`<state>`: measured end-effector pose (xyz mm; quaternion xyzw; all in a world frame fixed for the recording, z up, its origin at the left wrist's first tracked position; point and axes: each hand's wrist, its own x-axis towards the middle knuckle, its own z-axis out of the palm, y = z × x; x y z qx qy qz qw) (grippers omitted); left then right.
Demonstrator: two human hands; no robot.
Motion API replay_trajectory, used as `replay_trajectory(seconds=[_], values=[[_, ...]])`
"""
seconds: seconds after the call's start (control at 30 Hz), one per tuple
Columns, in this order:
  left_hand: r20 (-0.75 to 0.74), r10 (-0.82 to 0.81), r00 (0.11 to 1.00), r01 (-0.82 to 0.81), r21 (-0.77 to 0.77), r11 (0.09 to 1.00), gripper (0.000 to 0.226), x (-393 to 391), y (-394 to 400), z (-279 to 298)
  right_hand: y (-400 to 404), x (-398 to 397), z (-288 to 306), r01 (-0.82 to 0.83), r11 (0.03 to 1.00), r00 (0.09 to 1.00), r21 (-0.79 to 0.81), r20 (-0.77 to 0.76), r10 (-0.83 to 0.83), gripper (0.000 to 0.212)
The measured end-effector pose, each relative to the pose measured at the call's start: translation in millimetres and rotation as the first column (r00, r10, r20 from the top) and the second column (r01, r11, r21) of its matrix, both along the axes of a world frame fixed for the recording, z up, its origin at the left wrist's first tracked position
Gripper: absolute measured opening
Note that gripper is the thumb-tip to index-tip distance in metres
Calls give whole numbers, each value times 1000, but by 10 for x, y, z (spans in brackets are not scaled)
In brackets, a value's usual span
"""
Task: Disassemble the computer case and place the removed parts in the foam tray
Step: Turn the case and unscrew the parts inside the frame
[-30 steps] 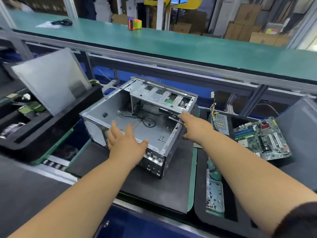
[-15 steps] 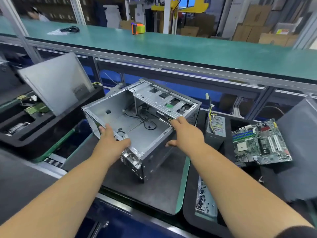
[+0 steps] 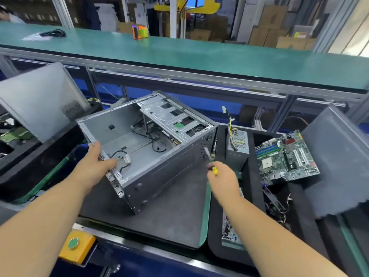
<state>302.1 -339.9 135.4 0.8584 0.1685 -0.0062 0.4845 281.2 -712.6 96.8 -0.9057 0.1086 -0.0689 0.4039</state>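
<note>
The computer case (image 3: 147, 148) at centre looks largely gutted; the motherboard (image 3: 285, 158) and power supply (image 3: 237, 145) sit in the foam tray (image 3: 251, 176) at 3 o'clock. Left hand (image 3: 95, 166) fingers grip its rim; right hand (image 3: 221, 178) fingers pinch a screwdriver (image 3: 211, 162). Cables (image 3: 153, 140) remain.

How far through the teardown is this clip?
Well along. Done: green motherboard and grey power supply sit in the black foam tray. In hand: left hand grips the open grey metal case; right hand holds a yellow-handled screwdriver. Left: black cables, drive cage.
</note>
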Motion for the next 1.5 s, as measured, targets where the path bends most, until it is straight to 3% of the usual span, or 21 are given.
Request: replay_trajectory(seconds=[0.07,0.13,0.27,0.37,0.5,0.6,0.67,0.83,0.93,1.1,1.3,1.4,1.5], values=[[12,-11,1000,11,-37,999,97,45,77,-40,-132,49,-43,119,981,989,155,-111,-102,23],[33,-19,999,21,-60,998,97,97,146,-74,-227,124,-3,173,964,983,204,-100,-156,18],[63,-28,998,34,-88,996,99,205,321,-93,-277,465,385,148,989,985,8,87,-148,36],[70,-71,995,80,-134,988,99,263,462,-83,-190,703,740,61,985,986,-160,161,-35,53],[49,-100,994,104,-90,991,106,302,575,-40,99,854,932,-183,919,976,-350,48,213,60],[37,-137,990,139,-66,988,110,350,643,23,446,886,891,-341,817,938,-464,-119,324,69],[47,-164,985,167,-57,984,105,382,695,43,642,893,832,-378,786,925,-490,-222,307,65],[70,-222,972,227,-65,972,95,498,795,54,836,797,766,-306,799,950,-518,-227,216,51],[76,-286,955,292,-92,952,95,630,855,65,882,677,809,-257,784,962,-565,-225,153,20],[54,-399,915,403,-114,908,92,966,983,36,895,353,827,-248,796,962,-552,-236,137,20],[112,-459,881,472,-150,869,89,1123,996,16,895,129,903,-317,775,939,-547,-299,173,54],[154,-370,916,385,-78,920,80,976,895,88,752,117,1006,-305,836,938,-456,-294,182,53],[191,-209,959,193,95,977,64,662,735,223,572,182,1117,-119,940,990,-319,-112,87,51]])
